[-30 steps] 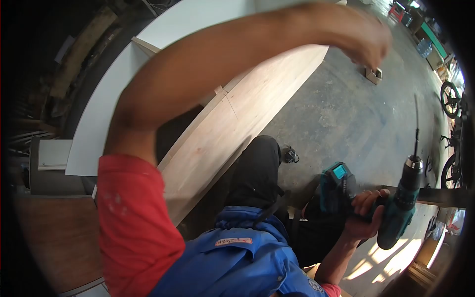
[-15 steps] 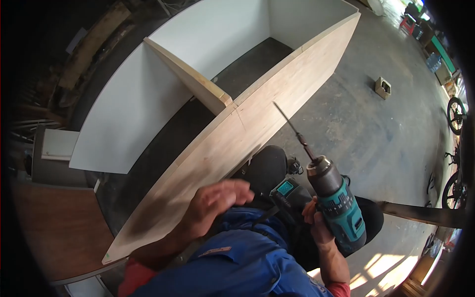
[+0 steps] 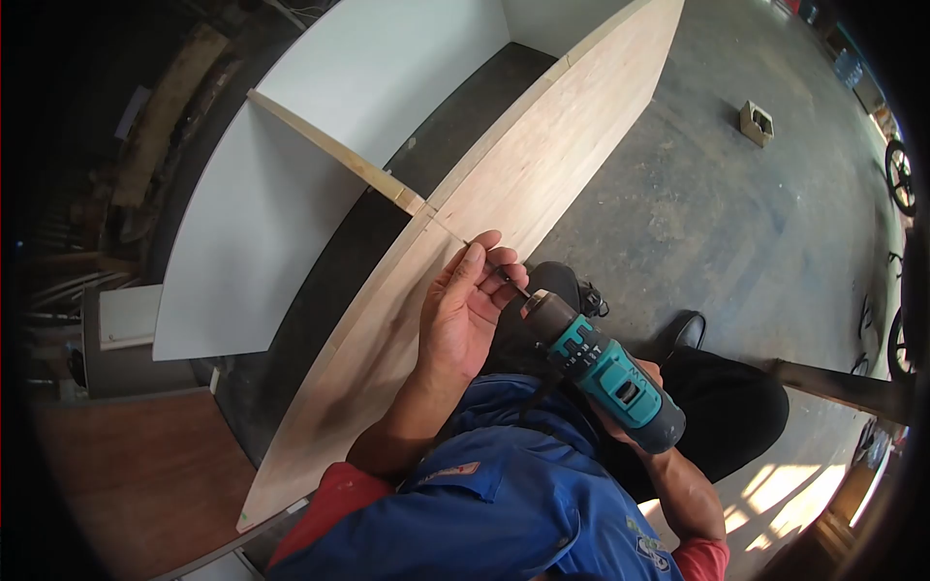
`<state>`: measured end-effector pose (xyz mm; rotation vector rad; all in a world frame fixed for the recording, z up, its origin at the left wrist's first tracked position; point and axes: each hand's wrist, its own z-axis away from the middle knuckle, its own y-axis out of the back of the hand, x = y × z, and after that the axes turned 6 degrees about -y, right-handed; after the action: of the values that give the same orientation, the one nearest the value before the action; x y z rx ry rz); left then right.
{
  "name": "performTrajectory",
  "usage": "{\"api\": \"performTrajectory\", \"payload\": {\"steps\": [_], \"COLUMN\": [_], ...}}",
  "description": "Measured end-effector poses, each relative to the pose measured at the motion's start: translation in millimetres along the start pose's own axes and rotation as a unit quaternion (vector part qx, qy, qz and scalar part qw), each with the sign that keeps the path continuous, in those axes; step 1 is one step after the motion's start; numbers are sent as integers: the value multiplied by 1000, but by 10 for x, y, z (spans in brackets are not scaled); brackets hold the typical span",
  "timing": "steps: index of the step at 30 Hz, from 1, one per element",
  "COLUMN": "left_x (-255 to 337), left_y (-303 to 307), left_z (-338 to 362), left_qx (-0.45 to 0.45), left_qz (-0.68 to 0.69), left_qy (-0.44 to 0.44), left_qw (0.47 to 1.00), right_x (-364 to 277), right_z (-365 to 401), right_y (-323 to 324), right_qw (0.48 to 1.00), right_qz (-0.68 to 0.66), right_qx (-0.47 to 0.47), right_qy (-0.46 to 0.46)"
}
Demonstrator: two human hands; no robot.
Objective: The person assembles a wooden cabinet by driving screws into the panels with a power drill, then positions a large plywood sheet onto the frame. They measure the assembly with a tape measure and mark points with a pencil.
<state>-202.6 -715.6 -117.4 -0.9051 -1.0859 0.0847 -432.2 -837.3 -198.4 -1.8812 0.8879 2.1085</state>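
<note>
A teal-and-black power drill [image 3: 605,371] slants just right of and below centre, its chuck gripping a slender dark metal bit [image 3: 517,287], partly hidden, aimed upper left.

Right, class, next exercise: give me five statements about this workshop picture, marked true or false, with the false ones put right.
1. The right hand holds the drill. True.
2. The left hand lies flat on the floor. False: its fingers are at the drill bit.
3. A crosspiece runs between the white panel and the pale board. True.
4. The small block sits on the pale board. False: it is on the floor.
5. Both sleeves are green. False: they are red.
</note>
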Motion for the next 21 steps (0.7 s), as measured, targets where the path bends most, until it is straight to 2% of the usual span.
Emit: {"api": "performTrajectory", "payload": {"steps": [1,2,4,5,7,9,21], "left_x": [-13,-16,-31,-36,-30,5,43], "left_y": [35,51,85,88,48,-6,75], "left_z": [-21,-31,-55,-63,-71,-65,-89], "left_qx": [3,5,13,16,34,45,16], "left_qz": [0,-4,-97,-99,-205,-220,-220], "left_qy": [-10,-3,-44,-39,-127,-119,-114], "left_qw": [1000,1000,994,994,970,967,969], "right_x": [-127,-292,-192,-159,-299,-355,-362], "right_z": [-165,-329,-269,-246,-310,-357,-378], "right_y": [-22,70,-22,-69,-89,-91,-119], "right_qw": [992,991,993,992,993,991,995], "right_qz": [-42,-45,-74,-100,-117,-127,-92], "right_qx": [3,-32,-6,17,17,16,-4], "right_qy": [119,122,92,68,25,-29,-34]}}
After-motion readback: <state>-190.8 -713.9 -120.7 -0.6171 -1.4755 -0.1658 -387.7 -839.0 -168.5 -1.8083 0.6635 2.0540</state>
